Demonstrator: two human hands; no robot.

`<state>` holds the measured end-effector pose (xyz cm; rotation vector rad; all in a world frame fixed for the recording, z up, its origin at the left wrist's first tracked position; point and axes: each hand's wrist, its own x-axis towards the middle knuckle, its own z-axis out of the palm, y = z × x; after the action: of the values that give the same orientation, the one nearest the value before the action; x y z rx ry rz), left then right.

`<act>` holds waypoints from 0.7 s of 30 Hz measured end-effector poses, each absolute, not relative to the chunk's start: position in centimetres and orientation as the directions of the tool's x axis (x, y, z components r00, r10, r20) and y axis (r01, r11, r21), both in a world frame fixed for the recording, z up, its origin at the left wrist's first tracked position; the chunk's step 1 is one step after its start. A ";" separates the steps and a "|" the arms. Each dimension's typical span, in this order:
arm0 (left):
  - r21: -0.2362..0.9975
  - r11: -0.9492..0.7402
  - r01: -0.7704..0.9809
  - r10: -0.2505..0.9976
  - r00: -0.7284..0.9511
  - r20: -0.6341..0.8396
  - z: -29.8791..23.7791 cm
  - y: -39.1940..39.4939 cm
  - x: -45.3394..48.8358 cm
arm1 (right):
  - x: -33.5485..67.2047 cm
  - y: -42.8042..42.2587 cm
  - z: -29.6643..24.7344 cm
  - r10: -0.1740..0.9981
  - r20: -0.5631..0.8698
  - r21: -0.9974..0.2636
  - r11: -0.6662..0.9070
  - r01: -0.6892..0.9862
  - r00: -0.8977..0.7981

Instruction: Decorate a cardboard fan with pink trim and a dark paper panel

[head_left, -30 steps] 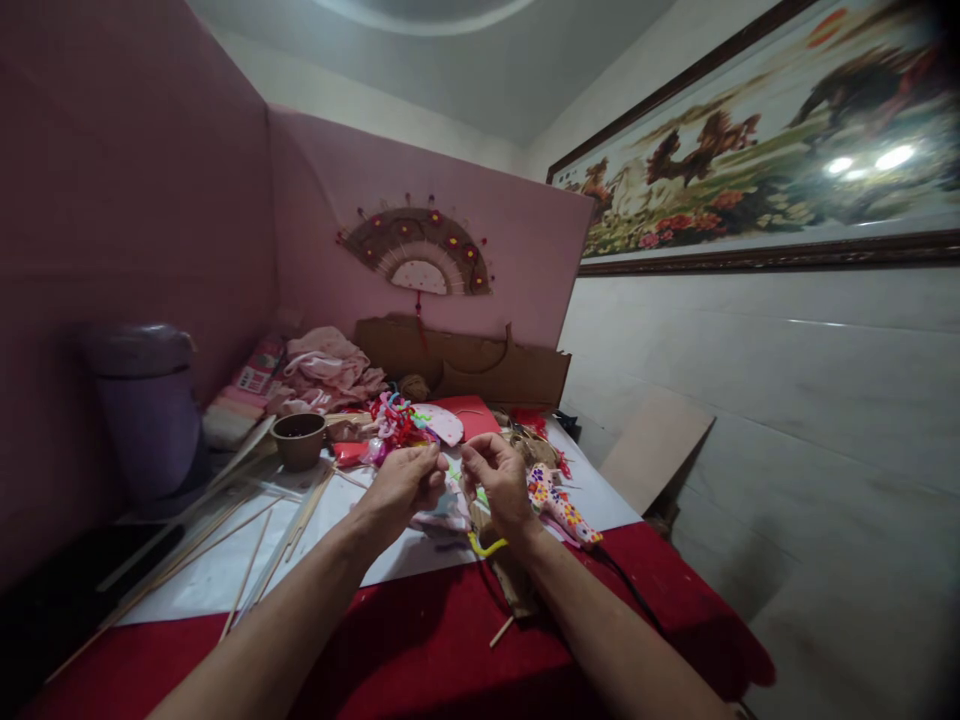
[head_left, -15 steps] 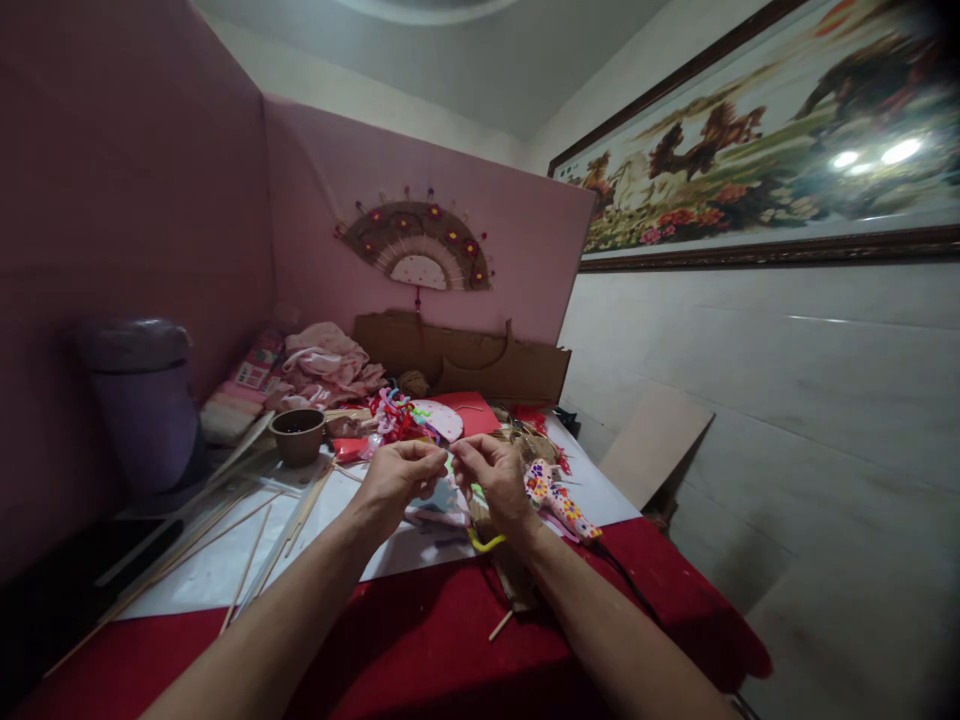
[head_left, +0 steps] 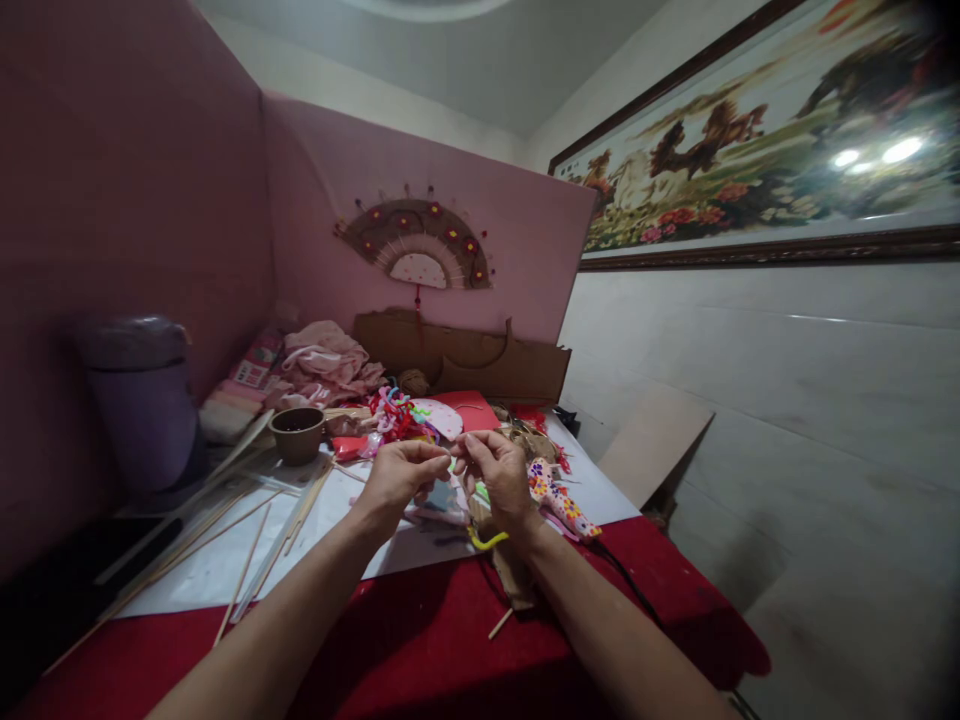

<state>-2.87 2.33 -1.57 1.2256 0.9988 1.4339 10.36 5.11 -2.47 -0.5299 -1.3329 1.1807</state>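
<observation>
The bench (head_left: 420,660) is covered in red cloth under a white sheet (head_left: 217,560). A brown bowl (head_left: 298,435), a lilac bin (head_left: 139,400) and a dotted multicoloured figure (head_left: 559,500) are seen.

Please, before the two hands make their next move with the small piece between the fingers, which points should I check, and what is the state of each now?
1. Left hand and right hand both pinch the small piece: ok.
2. What the small piece is: cannot tell, too small and mostly hidden.
3. Brown bowl stands apart from the left hand: ok.
4. Yellow pipe cleaner lies just under the right wrist and might be brushed: not ok.
5. Thin sticks lie to the left, apart from the left forearm: ok.
</observation>
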 end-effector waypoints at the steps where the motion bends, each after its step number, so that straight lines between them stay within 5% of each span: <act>1: 0.969 -0.207 -0.134 0.978 -0.042 0.204 -1.6 2.3 -2.8 | 10.4 5.1 -2.5 0.870 0.458 -0.861 0.381 -0.338 -0.186; 12: 0.963 -0.264 -0.056 0.964 -0.040 0.262 -1.0 1.7 -2.9 | 10.9 5.4 -2.2 0.887 0.354 -0.845 0.169 -0.507 -0.295; 21: 0.894 -0.406 0.191 0.901 -0.084 0.427 -1.3 2.1 -2.8 | 10.4 5.0 -2.6 0.862 0.397 -0.905 0.311 -0.291 -0.315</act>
<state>-2.78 2.11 -1.32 1.5995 1.1958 1.5387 10.45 5.03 -2.61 -0.5608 -1.4448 1.2807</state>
